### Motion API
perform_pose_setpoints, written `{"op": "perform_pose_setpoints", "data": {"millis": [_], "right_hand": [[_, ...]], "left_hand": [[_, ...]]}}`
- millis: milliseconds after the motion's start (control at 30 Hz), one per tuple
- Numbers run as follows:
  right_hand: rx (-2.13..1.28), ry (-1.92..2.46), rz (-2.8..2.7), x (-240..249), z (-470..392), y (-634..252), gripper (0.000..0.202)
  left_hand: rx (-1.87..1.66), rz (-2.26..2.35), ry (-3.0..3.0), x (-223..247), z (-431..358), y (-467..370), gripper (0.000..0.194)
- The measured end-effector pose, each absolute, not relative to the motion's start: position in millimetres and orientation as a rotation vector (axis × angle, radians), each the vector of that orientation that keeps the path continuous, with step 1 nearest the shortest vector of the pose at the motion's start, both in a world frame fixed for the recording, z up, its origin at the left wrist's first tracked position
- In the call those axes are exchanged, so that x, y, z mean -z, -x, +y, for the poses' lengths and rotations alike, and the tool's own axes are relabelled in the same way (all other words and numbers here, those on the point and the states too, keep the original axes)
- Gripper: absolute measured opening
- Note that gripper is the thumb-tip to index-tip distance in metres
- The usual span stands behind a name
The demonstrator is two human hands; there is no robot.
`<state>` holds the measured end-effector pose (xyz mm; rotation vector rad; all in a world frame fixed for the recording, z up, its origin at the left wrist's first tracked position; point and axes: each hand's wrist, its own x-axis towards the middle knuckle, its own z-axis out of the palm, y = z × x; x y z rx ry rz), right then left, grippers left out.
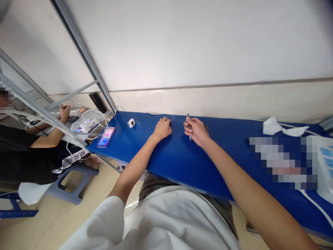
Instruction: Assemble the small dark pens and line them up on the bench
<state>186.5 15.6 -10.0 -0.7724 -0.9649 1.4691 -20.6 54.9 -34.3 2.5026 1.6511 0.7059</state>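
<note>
On the blue tabletop (179, 156) rests my left hand (162, 128), palm down with loosely bent fingers; the thumb stands apart from the index finger and nothing shows in it. To its right, my right hand (195, 130) is closed around a dark, slim pen (190, 138), whose two ends stick out above and below the fingers. Another slim object (207, 128) lies just behind the right hand, partly hidden by it. A small white device (131, 122) with a dark face stands left of my left hand.
A phone (106, 137) lies at the table's left end. Crumpled tissue (272, 126), a blurred-out flat item (281, 163) and a white box (322, 166) are at the right. Metal bed posts (83, 52) rise at the left, beyond which a person (28, 152) sits near cables and a stool (75, 184).
</note>
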Motion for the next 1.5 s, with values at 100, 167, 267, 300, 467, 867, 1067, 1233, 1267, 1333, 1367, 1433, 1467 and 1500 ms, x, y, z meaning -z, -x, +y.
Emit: {"op": "perform_pose_setpoints", "data": {"millis": [100,167,267,300,467,867,1067,1233,1267,1333,1367,1433,1467,1500], "right_hand": [[-1.448,0.775,-1.010,10,16,-187,0.042],[-1.441,0.779,-1.039,10,16,-188,0.040],[-1.442,0.799,-1.082,9,14,-186,0.040],[-1.447,0.802,-1.099,9,13,-186,0.041],[-1.501,0.775,-1.162,9,10,-181,0.046],[-1.619,0.774,-1.229,12,7,-174,0.053],[-1.585,0.795,-1.301,18,7,-172,0.054],[-1.396,0.906,-1.374,18,6,-171,0.054],[-1.360,0.919,-1.385,18,6,-171,0.054],[-1.285,0.951,-1.413,19,6,-169,0.055],[-1.245,0.970,-1.435,20,6,-169,0.055],[-1.136,1.009,-1.508,21,9,-170,0.055],[-1.062,1.024,-1.560,22,10,-171,0.056],[-0.982,1.035,-1.617,23,12,-171,0.056]], "left_hand": [[-0.843,1.606,-2.469,33,55,20,0.042],[-1.012,1.500,-2.386,32,56,18,0.039],[-1.235,1.192,-2.109,29,55,8,0.036],[-1.263,1.077,-1.993,29,54,4,0.036],[-1.219,0.717,-1.536,26,43,-15,0.051],[-1.262,0.622,-0.988,6,28,-13,0.041],[-1.304,0.682,-0.976,3,29,-10,0.036],[-1.309,0.746,-1.012,5,30,-8,0.038],[-1.311,0.754,-1.019,5,30,-8,0.039],[-1.310,0.764,-1.032,6,31,-7,0.041],[-1.307,0.767,-1.038,7,31,-7,0.042],[-1.305,0.771,-1.050,8,33,-6,0.044],[-1.305,0.772,-1.057,9,34,-6,0.045],[-1.310,0.771,-1.065,10,34,-6,0.047]]}}
